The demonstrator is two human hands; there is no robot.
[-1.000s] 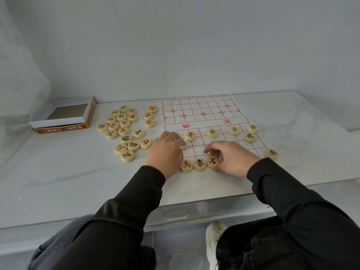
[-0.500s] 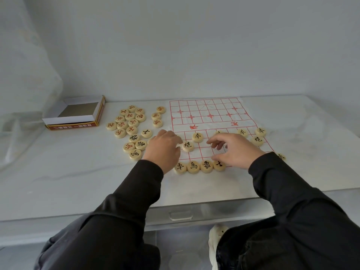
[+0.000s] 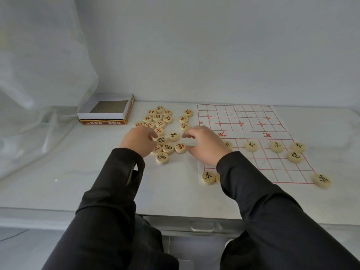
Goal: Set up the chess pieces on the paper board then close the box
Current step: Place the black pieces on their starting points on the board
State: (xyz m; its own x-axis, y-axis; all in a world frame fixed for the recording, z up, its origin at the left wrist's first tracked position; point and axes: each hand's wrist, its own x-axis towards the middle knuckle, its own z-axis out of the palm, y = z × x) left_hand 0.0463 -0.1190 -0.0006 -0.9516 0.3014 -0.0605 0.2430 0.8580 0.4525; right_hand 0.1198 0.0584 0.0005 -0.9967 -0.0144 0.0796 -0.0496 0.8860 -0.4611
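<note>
1. A clear plastic sheet [image 3: 39, 90] hangs at the far left, its lower edge bunched on the white table [image 3: 58, 172].
2. The cardboard box [image 3: 100, 115] sits open at the back left of the table with its brown bottom showing.
3. Just right of the box lie the loose pieces [image 3: 157, 117], a cluster of round discs on the bare table, off the board. They are face up with red and black characters.
4. The left hand [image 3: 139, 140] is over the near end of that cluster. Its fingers curl down against a black-marked piece [image 3: 161, 140]. I cannot tell whether they grip it or only touch it.
5. The right hand [image 3: 204, 147] hovers beside it, across the board's left edge. It is released: thumb and forefinger are bent but apart, with nothing between them. The thumb tip is just beside a red-marked piece [image 3: 180, 148].
6. The paper board [image 3: 243, 117] lies flat, right of the cluster.
7. On its near half stand three soldier pieces [image 3: 276, 146] in a row, with a cannon piece [image 3: 294, 156] just nearer than the rightmost one.
8. A left chariot [image 3: 208, 177] sits at the near left corner and a right chariot [image 3: 321, 180] at the near right corner.
</note>
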